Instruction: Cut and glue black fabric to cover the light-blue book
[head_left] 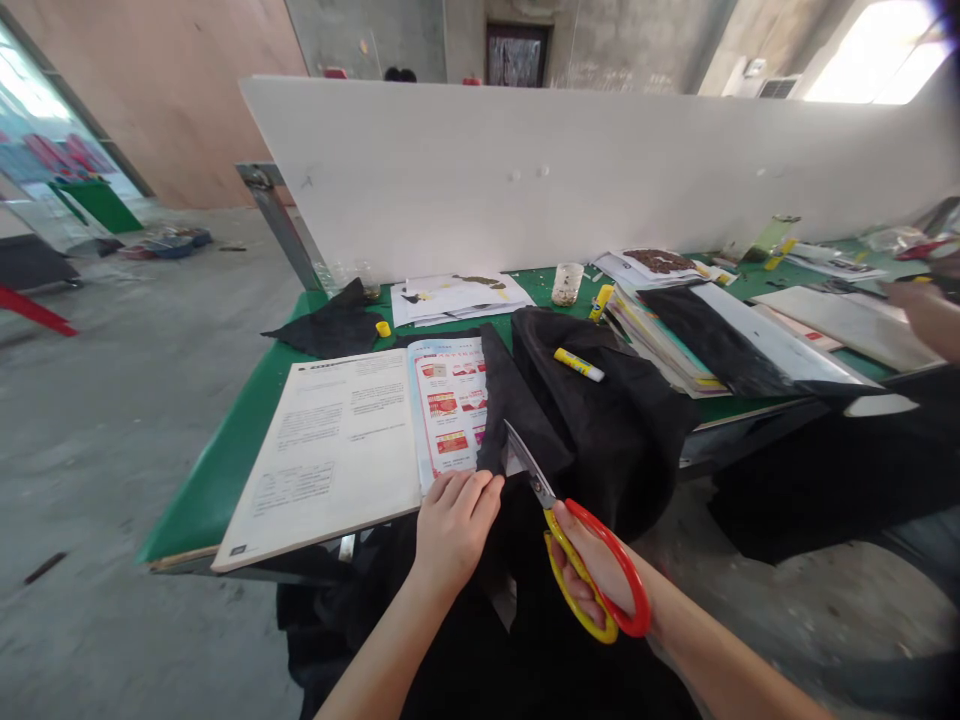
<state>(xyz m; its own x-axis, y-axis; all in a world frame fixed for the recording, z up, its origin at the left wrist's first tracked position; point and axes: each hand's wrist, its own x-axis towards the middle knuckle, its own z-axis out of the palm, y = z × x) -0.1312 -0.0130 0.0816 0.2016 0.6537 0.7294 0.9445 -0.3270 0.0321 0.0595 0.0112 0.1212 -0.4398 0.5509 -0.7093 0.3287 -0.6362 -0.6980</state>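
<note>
A pair of scissors (541,490) with one red and one yellow handle is gripped in my right hand (602,562). Its blades point up and to the left, at the lower edge of a piece of black cloth (517,385). My left hand (459,522) has its fingers closed on that edge, just left of the blade tips. The cloth lies over the right part of an open book (337,430), whose right page shows red printed pictures. More black cloth (600,420) is bunched to the right, with a yellow glue stick (577,364) on top.
A black scrap (330,322) and a yellow cap (383,329) lie behind the book on the green table (217,470). Farther back are papers (457,300), a clear cup (568,284) and stacked books (660,345). A white partition (525,180) stands behind. Another person's hand (926,310) is at far right.
</note>
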